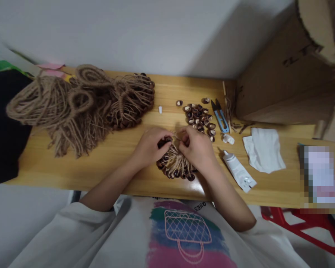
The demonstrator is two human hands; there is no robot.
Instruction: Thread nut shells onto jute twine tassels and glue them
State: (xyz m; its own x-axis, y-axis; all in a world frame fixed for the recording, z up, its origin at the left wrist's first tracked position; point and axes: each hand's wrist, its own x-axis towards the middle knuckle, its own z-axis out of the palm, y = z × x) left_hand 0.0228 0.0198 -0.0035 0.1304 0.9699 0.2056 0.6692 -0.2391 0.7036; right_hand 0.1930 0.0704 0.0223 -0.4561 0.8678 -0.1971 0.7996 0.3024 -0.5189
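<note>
Jute-and-shell bundle (175,165) on the wooden table (100,163), between both hands, near the front edge; long axis running from the hands toward the body, cord ends gathered up at the fingers, shell rim fanned out at the near end. Left hand (150,145) closed on the upper left of it, fingers curled over dark shells. Right hand (197,147) pinching cords at the top, touching the left. Just beyond the right hand: loose shells (199,116), blue snips (220,117). Right of it: glue tube (238,171), white tissue (264,149), cardboard box (290,70). Far left of the left hand: jute rope heap (78,104).
</note>
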